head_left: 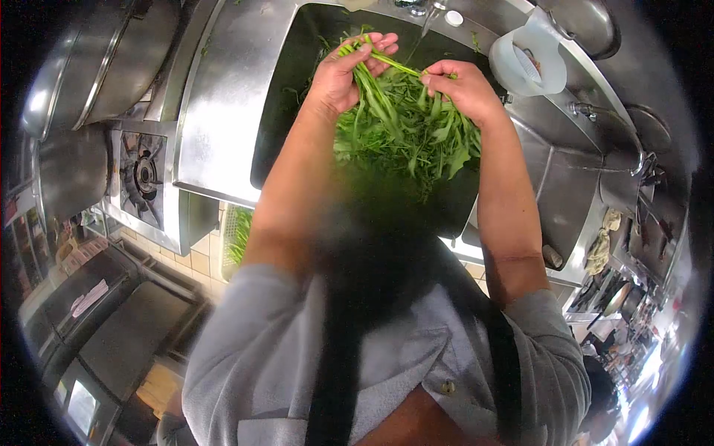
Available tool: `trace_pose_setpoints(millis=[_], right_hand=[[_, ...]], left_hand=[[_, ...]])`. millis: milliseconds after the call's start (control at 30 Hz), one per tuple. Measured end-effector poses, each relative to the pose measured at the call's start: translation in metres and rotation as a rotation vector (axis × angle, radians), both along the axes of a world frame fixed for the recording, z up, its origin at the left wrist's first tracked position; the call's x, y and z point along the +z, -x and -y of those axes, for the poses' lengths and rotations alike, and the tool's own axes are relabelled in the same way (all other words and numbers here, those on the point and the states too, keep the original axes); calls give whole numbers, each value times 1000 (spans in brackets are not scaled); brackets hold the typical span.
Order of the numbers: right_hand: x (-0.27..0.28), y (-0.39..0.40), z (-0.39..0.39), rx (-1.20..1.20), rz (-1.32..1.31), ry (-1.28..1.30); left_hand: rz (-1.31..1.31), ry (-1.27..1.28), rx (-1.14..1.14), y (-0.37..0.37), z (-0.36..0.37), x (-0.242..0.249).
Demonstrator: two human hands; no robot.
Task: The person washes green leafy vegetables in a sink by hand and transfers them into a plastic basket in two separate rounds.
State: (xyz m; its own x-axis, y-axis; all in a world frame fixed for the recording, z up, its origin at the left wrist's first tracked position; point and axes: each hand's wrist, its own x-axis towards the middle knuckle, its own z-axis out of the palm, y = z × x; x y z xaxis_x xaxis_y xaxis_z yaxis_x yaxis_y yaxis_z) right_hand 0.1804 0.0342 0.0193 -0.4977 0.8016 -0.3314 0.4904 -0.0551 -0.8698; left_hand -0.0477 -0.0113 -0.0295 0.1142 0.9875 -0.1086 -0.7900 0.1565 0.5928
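My left hand (pixel 349 70) is closed around a small bunch of long green stems, its thumb pressing them against the fingers. Leaves of these leafy greens (pixel 379 100) hang down below it. My right hand (pixel 455 85) pinches a stem that stretches across from the left hand. Beneath both hands, a large heap of loose leafy greens (pixel 413 141) lies in the sink (pixel 286 89). A dark blur covers the near part of the heap.
A translucent pitcher (pixel 513 63) stands at the sink's right edge, near a faucet (pixel 587 111). A steel counter (pixel 223 97) and a gas burner (pixel 145 175) are on the left. A pale basket (pixel 228 238) with greens sits low beside my left arm.
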Motion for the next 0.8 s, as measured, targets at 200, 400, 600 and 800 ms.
trace_pose_setpoints(millis=[200, 400, 600, 800], right_hand=[[-2, 0, -7, 0, 178, -240], [-2, 30, 9, 81, 298, -634], [-4, 51, 21, 26, 446, -787], [-37, 39, -1, -239, 328, -688]], left_hand=[[-105, 89, 82, -7, 0, -1], [-346, 89, 149, -27, 1, 11], [-325, 27, 205, -41, -1, 5], [-310, 122, 217, -41, 6, 10]])
